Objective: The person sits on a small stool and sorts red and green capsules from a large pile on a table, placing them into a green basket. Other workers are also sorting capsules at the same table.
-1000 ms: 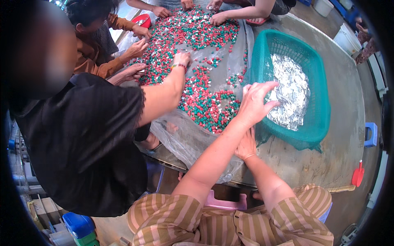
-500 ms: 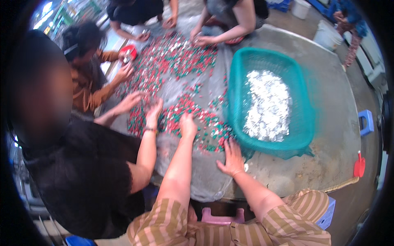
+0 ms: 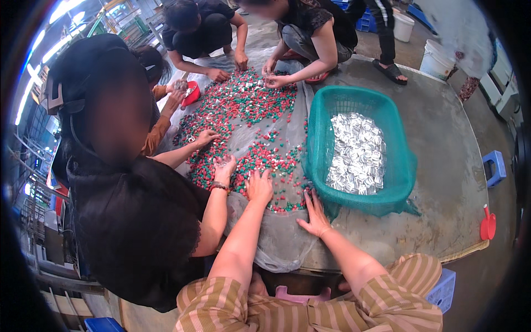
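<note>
Small red, green and white pieces (image 3: 271,157) lie scattered over a clear plastic sheet (image 3: 276,232). My left hand (image 3: 259,187) rests palm down at the near edge of the pile, its fingers stretched over the pieces. Flat on the sheet, my right hand (image 3: 315,216) has its fingers and thumb spread beside a few loose pieces. Just beyond it stands a teal basket (image 3: 362,200) covered with netting. Many shiny silver-white pieces (image 3: 358,155) fill its bottom. I see nothing held in either hand.
Close at my left, a co-worker's hands (image 3: 224,169) are over the same pile. Other people crouch around its far side, one by a red bowl (image 3: 191,93). A blue stool (image 3: 494,167) and red dipper (image 3: 488,224) are at the right. White buckets (image 3: 437,60) stand behind.
The whole view has shifted, so the pile and basket appear lower. My left fingers look straighter, while my right hand stays on the sheet. A standing person's legs now show at the back.
</note>
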`<action>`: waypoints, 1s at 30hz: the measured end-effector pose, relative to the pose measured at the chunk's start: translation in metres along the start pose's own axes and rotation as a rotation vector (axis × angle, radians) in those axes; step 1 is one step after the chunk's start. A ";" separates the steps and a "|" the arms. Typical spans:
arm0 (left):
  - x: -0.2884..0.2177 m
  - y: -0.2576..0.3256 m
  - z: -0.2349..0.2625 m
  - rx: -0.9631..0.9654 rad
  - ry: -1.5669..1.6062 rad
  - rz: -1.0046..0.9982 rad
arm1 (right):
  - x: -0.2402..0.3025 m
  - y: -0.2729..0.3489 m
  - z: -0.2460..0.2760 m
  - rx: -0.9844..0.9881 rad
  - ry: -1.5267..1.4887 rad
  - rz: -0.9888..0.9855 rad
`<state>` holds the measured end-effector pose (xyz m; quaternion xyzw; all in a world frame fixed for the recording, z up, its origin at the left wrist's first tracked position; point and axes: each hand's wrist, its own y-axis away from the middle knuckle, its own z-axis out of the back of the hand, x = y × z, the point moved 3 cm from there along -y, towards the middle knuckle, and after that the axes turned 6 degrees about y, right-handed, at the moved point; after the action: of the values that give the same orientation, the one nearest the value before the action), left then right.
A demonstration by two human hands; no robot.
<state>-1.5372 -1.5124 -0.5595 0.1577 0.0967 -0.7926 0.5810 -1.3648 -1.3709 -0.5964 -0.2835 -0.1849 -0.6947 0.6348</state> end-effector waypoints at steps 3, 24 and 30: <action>-0.028 0.028 -0.008 0.001 0.115 -0.278 | 0.021 0.005 0.028 -0.097 -0.079 0.102; -0.079 0.103 -0.045 0.255 -0.008 -0.411 | -0.022 0.037 0.183 -0.226 0.563 -0.282; -0.045 0.073 -0.067 0.161 0.141 -0.392 | -0.027 0.033 0.179 -0.265 0.575 -0.268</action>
<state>-1.4466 -1.4720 -0.6037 0.2368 0.1024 -0.8825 0.3933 -1.3029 -1.2437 -0.4793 -0.1295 0.0578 -0.8412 0.5218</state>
